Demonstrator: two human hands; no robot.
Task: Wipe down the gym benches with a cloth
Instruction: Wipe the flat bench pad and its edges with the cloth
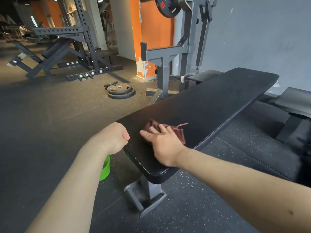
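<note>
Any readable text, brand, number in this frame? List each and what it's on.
"CROSSMAX", faint, on the rack crossbeam.
Red label on the hung weight plate: too blurred to read.
Floor plates: embossing too small to read.
Bench pad: no text visible.

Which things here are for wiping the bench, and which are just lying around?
For the job: cloth, under the flat right hand; black bench; left hand at its edge; green bowl on the floor, maybe.
Lying around: weight plates on the floor; grey rack; barbell stand behind the bench.
</note>
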